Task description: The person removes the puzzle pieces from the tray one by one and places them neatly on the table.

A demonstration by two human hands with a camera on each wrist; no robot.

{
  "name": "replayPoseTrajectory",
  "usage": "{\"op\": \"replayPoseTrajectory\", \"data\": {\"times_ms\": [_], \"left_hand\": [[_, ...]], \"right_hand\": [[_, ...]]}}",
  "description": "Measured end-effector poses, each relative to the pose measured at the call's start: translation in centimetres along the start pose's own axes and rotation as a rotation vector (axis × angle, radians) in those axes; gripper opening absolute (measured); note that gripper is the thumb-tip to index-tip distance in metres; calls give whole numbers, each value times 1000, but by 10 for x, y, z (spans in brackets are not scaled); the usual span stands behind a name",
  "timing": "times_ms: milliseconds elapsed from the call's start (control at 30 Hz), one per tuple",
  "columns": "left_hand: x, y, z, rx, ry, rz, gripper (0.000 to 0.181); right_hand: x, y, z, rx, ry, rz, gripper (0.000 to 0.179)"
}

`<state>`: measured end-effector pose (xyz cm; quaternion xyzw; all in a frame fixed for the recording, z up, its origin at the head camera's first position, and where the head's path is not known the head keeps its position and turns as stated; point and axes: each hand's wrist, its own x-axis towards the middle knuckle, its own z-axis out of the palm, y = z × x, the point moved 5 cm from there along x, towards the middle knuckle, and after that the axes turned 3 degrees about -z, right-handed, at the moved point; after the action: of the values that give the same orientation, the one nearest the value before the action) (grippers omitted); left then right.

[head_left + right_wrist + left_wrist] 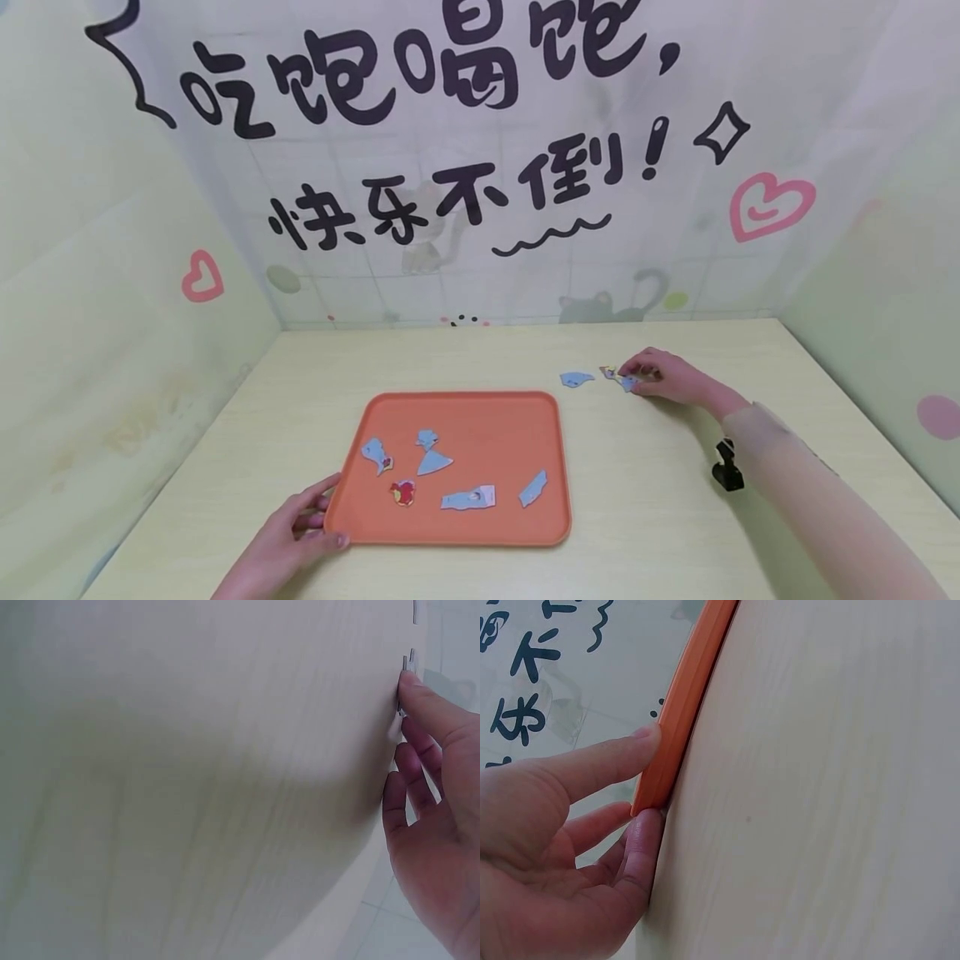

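Observation:
My left hand (288,533) grips the near left corner of an orange tray (465,533). In the left wrist view its thumb and fingertips lie against the tray's outer wall (682,712). On the tray lie several flat, irregular printed pieces, among them a red one (402,492), a long blue strip (465,499) and a blue triangle (435,462). Beyond the tray's far right corner, my right hand (663,379) pinches a blue picture piece (628,384) at the table surface. The fingers partly hide it. Close to its left lies a small multicoloured piece (608,372).
Left of the right hand, another blue piece (576,379) lies on the pale wooden table (637,517). A small black object (727,468) is beside the right forearm. Printed cloth walls (450,283) border the table at the back and both sides.

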<state>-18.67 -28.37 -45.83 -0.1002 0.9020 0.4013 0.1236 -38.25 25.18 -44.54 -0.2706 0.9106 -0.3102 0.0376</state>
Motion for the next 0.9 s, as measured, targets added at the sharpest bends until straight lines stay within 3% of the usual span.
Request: {"op": "replayPoseTrajectory", "data": {"times_ms": [267,633,767,900], "left_hand": [[0,-1,-1,13,3,-4,87],[0,0,0,3,1,-13,86],[-1,0,-1,2,2,-3,86],[-2,0,-1,-1,2,-1,86]], "right_hand": [[0,-2,-1,1,-1,3,32],[6,-9,-4,-76,-37,-9,35],[12,-18,-6,-119,-32,-30,44],[19,-32,-8,-146,1,-92,42]]}}
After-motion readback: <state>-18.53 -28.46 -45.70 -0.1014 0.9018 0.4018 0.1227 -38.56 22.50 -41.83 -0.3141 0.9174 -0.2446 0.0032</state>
